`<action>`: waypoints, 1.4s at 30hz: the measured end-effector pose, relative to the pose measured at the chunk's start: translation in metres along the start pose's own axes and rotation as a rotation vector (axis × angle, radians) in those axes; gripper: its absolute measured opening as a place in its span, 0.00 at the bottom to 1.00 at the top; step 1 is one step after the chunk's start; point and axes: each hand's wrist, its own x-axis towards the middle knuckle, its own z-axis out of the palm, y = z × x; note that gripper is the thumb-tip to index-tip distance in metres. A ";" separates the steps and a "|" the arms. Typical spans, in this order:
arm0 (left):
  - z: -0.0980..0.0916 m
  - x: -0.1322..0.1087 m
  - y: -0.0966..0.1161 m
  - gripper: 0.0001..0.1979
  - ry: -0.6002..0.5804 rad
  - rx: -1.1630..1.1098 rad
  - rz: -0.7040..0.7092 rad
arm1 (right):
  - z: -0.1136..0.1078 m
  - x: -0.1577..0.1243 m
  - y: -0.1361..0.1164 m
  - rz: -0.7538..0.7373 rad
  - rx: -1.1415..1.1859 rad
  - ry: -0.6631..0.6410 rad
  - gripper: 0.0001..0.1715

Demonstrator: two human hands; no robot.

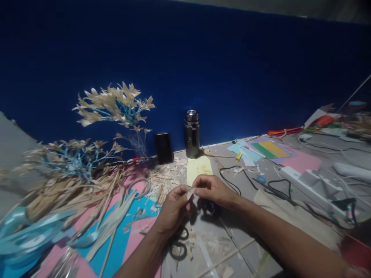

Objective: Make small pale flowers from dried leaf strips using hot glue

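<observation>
My left hand [173,208] and my right hand [213,190] meet low in the middle of the view, both pinching one small pale leaf-shaped strip [190,192] between thumbs and fingers. Black-handled scissors [179,244] lie on the floor just under my left wrist. A dark blue object [211,207] sits below my right hand, partly hidden. To the left stand branches [116,105] made of blue stems with pale dried leaves, beside a heap of dried leaf strips [72,193].
A steel flask [191,133] and a black phone [164,148] lean at the blue wall. A yellow sheet [198,168], coloured papers [265,150], black cables [278,185], a white power strip [313,185], light blue ribbon [26,235] and leaf scraps cover the floor.
</observation>
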 end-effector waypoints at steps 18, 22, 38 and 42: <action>0.002 -0.004 -0.001 0.18 -0.200 0.040 -0.121 | -0.005 0.002 -0.003 0.184 0.229 -0.109 0.23; 0.000 -0.004 -0.003 0.18 -0.198 0.080 -0.151 | -0.008 0.001 -0.007 0.204 0.178 -0.177 0.21; 0.011 -0.009 0.013 0.19 -0.142 0.048 -0.102 | -0.008 0.006 -0.001 0.159 0.235 0.098 0.16; 0.013 -0.012 0.034 0.17 -0.060 0.005 -0.057 | -0.035 0.027 -0.003 0.134 -0.189 0.285 0.14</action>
